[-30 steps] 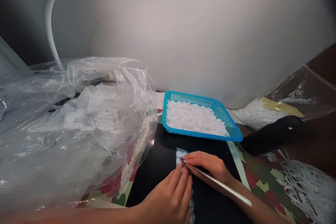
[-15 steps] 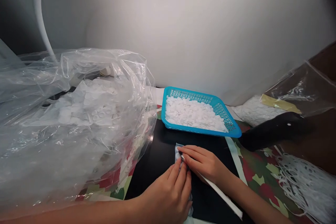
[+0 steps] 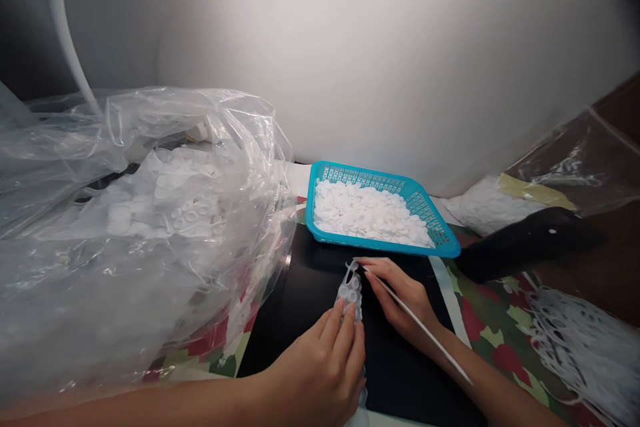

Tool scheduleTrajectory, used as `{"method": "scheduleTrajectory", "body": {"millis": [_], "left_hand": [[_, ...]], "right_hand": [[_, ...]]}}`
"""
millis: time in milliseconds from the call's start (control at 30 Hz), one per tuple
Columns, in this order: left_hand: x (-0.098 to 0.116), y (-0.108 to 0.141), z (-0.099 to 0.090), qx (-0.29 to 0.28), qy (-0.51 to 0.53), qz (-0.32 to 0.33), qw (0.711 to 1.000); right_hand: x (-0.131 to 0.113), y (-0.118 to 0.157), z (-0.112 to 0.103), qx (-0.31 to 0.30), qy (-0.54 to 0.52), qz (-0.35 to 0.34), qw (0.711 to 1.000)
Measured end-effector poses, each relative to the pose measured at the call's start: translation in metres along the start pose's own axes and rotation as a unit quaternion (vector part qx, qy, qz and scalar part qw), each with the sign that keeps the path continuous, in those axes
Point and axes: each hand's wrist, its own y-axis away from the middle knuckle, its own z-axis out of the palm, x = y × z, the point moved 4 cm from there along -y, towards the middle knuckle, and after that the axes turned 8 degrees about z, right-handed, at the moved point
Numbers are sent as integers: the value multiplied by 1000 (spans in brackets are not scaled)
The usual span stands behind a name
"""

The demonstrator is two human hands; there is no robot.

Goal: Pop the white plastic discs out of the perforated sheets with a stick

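White plastic strip of rings [image 3: 350, 293] lies pinned under the curled fingers of the left hand [image 3: 315, 363]; the right hand [image 3: 403, 297] pinches a slim metal tool [image 3: 420, 327], tip at the strip's twelve o'clock end.

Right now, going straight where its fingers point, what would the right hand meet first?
The right hand would probably meet the top end of the perforated white strip first, though depth is unclear.
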Motion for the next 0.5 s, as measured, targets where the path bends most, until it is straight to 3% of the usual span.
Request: {"method": "scheduleTrajectory", "body": {"millis": [267,333,500], "left_hand": [[3,4,3,2,9,-10,1000],[3,4,3,7,6,-12,1000],[1,3,2,3,2,-11,1000]], "right_hand": [[13,7,-9,78,41,48,995],[12,7,-9,46,29,26,998],[4,12,-3,-91,19,-105,990]]}}
